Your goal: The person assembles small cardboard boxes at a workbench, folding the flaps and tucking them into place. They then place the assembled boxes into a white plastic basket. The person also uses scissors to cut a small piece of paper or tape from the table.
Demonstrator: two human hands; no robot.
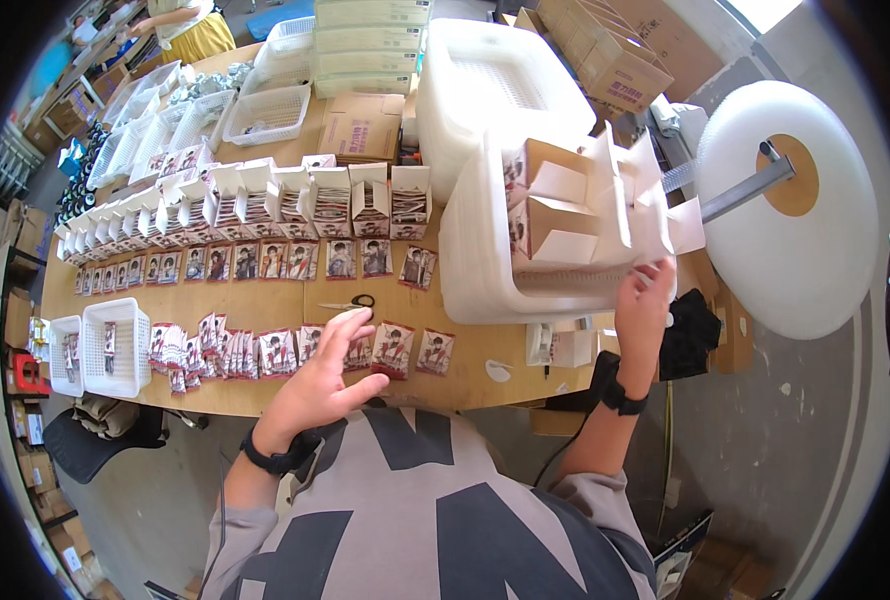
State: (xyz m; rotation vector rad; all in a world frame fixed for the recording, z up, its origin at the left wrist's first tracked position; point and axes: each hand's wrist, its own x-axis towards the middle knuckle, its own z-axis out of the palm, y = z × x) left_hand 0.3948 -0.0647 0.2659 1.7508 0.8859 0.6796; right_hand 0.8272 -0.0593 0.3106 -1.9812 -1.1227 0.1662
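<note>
My left hand [327, 372] hovers over the near part of the table with fingers spread and thumb out, holding nothing. Below it runs a row of small red-and-white foil packets [277, 352]; two others, a packet [393, 349] and a packet [436, 351], lie to its right. A pair of scissors [363, 301] with black handles lies just beyond its fingertips. My right hand [645, 302] is raised at the near right corner of the white plastic tub [475, 250], fingers bent and a little apart, with nothing visible in them. White open-topped cardboard boxes [560, 215] stand in that tub.
Open small boxes [330, 200] full of packets form a long row, with single packets [340, 260] before them. Baskets [115, 345] stand at left, a lidded tub [495, 80] behind. A round white stool [790, 200] and a black bag [689, 335] are at right. Another person [190, 30] is far left.
</note>
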